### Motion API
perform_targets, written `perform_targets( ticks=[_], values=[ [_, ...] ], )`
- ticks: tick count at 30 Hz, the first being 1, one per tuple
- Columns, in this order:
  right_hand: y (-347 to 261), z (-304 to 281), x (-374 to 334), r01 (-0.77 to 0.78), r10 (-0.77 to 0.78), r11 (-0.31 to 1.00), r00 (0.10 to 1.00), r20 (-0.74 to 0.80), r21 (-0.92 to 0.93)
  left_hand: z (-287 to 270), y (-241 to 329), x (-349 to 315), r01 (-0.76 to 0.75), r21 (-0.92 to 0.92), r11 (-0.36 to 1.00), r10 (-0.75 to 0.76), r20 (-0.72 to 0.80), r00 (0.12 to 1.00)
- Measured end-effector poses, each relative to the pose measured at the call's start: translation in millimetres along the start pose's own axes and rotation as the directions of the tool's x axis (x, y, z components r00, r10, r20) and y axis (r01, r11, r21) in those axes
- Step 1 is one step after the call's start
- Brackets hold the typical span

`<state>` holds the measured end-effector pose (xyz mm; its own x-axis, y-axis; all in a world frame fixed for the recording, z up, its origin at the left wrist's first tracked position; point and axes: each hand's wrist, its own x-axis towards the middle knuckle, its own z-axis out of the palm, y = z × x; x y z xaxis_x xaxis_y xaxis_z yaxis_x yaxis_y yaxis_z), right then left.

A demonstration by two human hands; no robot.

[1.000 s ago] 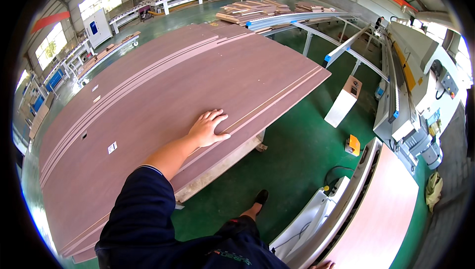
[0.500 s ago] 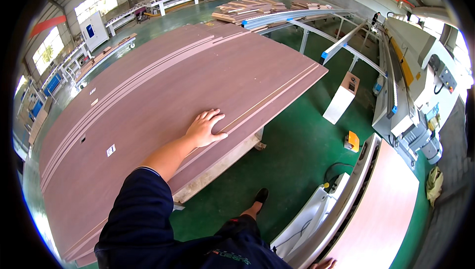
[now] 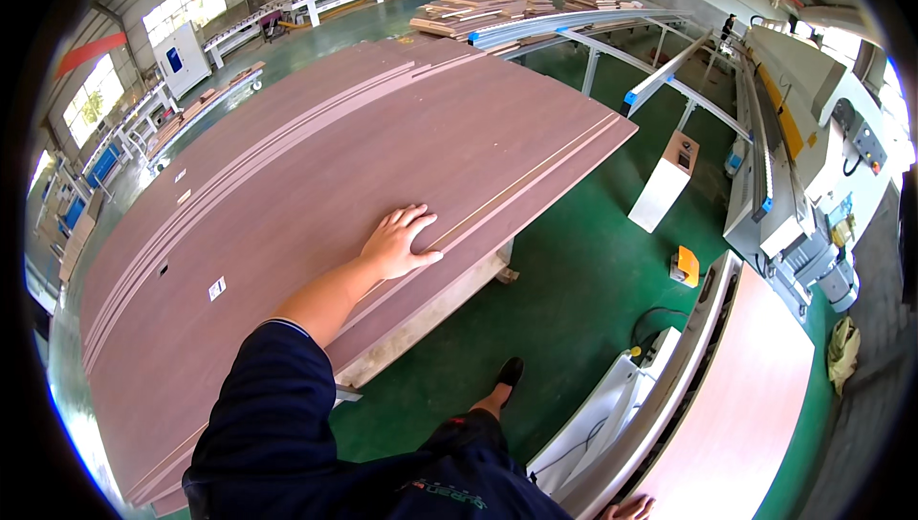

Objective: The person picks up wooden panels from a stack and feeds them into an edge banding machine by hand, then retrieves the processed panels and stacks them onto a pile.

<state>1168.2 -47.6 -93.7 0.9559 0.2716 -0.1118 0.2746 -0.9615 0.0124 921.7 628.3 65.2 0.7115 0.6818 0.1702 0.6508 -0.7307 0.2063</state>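
My left hand (image 3: pixel 400 241) lies on a large brown wooden board (image 3: pixel 316 195), fingers and thumb spread, close to a raised strip along the board's near edge. Nothing is gripped in it. Only the fingers of my right hand (image 3: pixel 629 508) show, at the bottom edge of the view. They rest on a light pinkish panel (image 3: pixel 736 396) near its left edge, and the rest of that hand is cut off. This panel lies on a machine bed (image 3: pixel 684 367) at my right. Beneath the brown board more boards are stacked.
Between stack and machine, my foot (image 3: pixel 512 381) stands on the green floor beside a yellow foot pedal (image 3: pixel 684 266) and a white box (image 3: pixel 665 180). A metal frame (image 3: pixel 660 85) and a long machine (image 3: pixel 813 137) extend to the far right. Beyond lie more boards (image 3: pixel 478 13). A person (image 3: pixel 729 25) stands far off.
Both hands stay in nearly the same place on the board and the panel. The whole scene shifts slightly in the view as my head moves a little.
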Motion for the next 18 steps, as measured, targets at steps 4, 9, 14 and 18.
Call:
perform_targets(
  ticks=[4,9,14,18],
  values=[
    [-4.8,-3.8,0.4,-0.013,0.012,1.000,1.000,0.011,0.017,-0.4,-1.5,-2.5,0.016,0.015,1.000,-0.016,0.009,1.000],
    [1.0,3.6,4.3,-0.012,0.012,1.000,1.000,0.008,-0.026,0.1,0.1,-1.2,0.008,-0.002,1.000,-0.008,0.008,1.000],
    [-4.3,-7.8,2.8,-0.023,0.024,0.999,0.999,0.039,-0.029,-0.3,1.6,1.8,0.007,-0.007,1.000,-0.007,0.014,1.000],
    [-4.8,-8.8,2.3,-0.026,0.027,1.000,0.998,0.058,-0.016,-0.3,-1.3,0.2,0.010,0.004,1.000,-0.010,0.019,1.000]
  ],
)
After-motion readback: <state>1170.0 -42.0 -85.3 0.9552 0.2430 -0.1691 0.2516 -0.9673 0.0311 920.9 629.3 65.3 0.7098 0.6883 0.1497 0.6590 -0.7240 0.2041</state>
